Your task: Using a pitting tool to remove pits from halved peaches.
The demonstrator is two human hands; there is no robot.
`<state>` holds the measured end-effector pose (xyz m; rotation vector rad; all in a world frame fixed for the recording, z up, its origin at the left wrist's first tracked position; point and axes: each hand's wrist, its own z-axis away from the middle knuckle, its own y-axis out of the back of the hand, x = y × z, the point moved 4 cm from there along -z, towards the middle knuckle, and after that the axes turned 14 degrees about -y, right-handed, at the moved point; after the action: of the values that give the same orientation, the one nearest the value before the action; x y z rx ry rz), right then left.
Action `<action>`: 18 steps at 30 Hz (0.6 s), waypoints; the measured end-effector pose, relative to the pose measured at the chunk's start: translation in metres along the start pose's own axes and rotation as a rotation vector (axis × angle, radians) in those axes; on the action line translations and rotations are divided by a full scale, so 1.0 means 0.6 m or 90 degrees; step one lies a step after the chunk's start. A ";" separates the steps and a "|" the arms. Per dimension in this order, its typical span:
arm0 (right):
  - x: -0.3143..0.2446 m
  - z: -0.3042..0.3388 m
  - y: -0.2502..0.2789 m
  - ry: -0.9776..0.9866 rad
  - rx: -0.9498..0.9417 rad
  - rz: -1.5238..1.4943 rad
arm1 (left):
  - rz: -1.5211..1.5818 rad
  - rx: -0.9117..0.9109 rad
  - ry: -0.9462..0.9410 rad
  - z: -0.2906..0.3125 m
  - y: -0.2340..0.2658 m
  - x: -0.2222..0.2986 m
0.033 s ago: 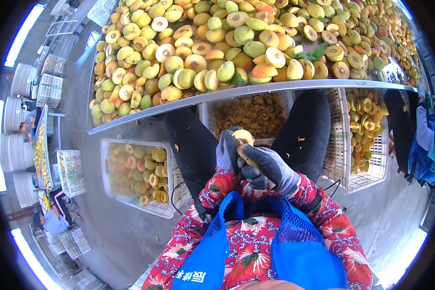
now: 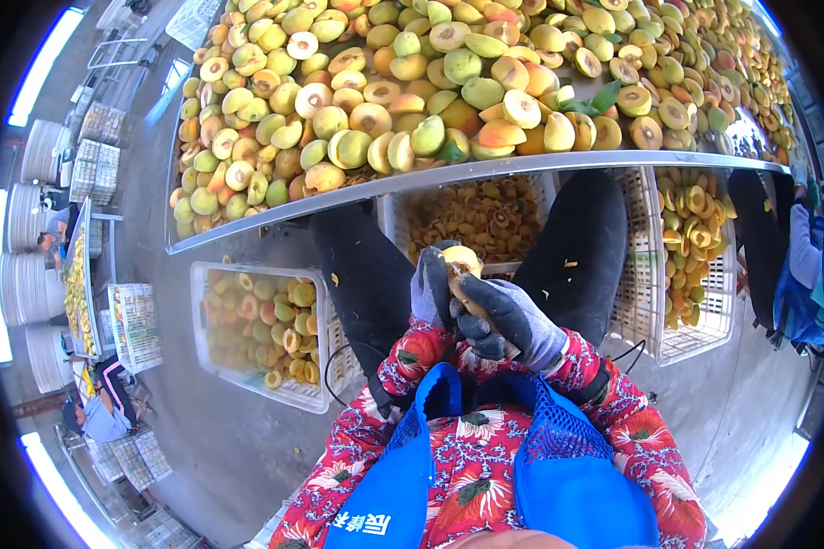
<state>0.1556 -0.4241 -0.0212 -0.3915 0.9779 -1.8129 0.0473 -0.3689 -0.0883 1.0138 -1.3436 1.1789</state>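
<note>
Between my knees, both gloved hands are together in front of my chest. My left hand is closed around a pale yellow apricot half, whose upper part shows above the fingers. My right hand grips a tool with a light wooden handle, slanting up toward the fruit; its working end is hidden at the fruit. Just beyond the hands, under the table's edge, a white crate holds small brownish-yellow fruit pieces. Many halved apricots, green, yellow and reddish, cover the metal-rimmed table above.
At my left stands a white crate of halved fruit, and at my right another crate of fruit. A co-worker in blue is at the far right. Other people sit near crates and stacked white baskets at the left.
</note>
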 end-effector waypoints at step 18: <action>-0.020 -0.009 0.087 -0.003 -0.229 -0.230 | -0.695 0.155 -0.369 0.012 0.293 0.095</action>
<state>0.1898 -0.4204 -0.0626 -0.8388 1.2978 -1.9498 -0.1323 -0.3457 -0.0515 2.0082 -0.7874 0.2009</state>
